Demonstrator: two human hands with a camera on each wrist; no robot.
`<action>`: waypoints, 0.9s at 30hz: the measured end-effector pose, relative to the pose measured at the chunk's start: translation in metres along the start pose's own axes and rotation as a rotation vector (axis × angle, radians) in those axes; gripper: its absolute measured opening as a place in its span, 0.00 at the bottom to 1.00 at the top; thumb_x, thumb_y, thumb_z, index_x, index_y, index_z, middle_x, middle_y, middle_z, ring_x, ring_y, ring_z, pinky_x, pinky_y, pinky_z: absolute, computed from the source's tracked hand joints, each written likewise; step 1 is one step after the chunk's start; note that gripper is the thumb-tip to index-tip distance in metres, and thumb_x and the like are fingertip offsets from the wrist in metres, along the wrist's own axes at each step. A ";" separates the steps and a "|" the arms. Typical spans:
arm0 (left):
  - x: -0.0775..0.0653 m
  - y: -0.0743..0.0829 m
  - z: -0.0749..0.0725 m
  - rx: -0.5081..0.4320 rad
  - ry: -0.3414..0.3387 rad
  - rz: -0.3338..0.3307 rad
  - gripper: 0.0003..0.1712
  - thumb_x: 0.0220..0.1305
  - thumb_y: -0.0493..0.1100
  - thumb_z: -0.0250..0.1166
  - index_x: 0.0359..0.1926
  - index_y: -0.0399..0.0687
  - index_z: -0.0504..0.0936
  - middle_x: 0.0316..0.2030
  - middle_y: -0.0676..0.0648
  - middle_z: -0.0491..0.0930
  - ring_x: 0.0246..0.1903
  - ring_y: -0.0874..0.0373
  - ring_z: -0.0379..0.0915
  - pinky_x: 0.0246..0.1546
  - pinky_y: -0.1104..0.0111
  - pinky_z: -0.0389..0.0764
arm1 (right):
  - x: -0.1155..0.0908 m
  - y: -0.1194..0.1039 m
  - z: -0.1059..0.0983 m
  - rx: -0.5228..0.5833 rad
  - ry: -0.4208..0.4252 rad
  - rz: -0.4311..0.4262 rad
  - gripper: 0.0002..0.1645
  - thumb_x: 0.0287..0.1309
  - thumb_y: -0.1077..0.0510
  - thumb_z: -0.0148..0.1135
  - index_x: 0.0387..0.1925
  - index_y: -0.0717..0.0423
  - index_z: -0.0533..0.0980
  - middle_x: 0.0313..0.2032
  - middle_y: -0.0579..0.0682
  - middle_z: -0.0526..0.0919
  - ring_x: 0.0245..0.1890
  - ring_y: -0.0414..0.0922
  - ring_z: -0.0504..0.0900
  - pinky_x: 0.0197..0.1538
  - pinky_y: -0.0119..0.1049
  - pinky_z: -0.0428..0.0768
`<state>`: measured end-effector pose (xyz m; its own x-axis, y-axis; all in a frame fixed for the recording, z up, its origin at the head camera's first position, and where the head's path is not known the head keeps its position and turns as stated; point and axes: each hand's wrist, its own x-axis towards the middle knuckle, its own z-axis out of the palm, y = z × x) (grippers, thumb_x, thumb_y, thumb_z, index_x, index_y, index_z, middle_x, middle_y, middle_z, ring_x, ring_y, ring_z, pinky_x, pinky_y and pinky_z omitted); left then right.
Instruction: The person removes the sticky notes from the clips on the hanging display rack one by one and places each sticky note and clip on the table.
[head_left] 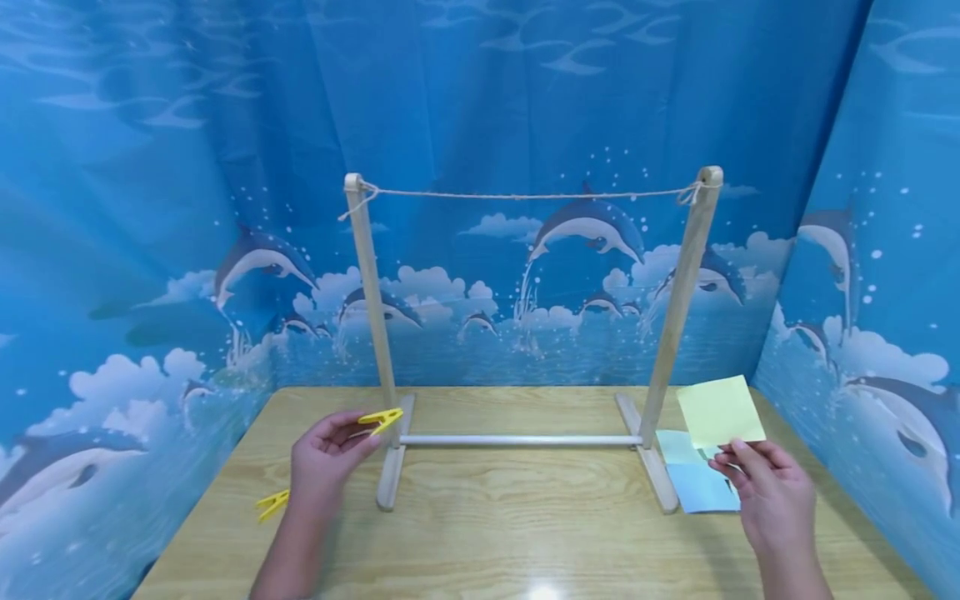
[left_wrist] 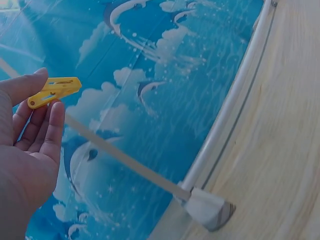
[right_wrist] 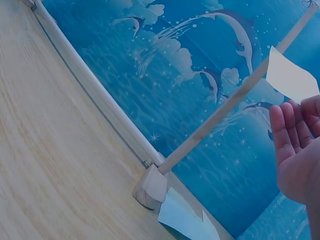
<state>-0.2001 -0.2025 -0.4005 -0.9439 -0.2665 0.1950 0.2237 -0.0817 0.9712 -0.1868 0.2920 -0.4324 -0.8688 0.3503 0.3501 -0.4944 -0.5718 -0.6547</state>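
My left hand pinches a yellow clothespin between thumb and fingers, just left of the rack's left post. The left wrist view shows the same clothespin at the fingertips. On the right, my right hand pinches a pale yellow paper square by its lower edge and holds it up. That paper also shows in the right wrist view. Another yellow clothespin lies on the table beside the left forearm. Blue and green paper squares lie under the right hand, partly hidden.
A wooden rack stands on the table, with a left post, a right post and a white bottom bar. A thin string is tied between the post tops. Behind hangs a blue dolphin curtain.
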 end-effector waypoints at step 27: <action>-0.015 -0.042 -0.050 0.075 0.009 0.041 0.23 0.45 0.18 0.68 0.47 0.19 0.75 0.32 0.52 0.85 0.36 0.62 0.82 0.38 0.74 0.83 | -0.004 -0.010 -0.042 0.018 0.178 0.011 0.07 0.61 0.78 0.54 0.34 0.70 0.77 0.28 0.60 0.85 0.27 0.50 0.86 0.33 0.41 0.86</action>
<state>-0.1834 -0.2427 -0.4507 -0.9321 -0.2769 0.2336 0.2428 0.0010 0.9701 -0.1775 0.3273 -0.4553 -0.8561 0.4685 0.2182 -0.4868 -0.5890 -0.6450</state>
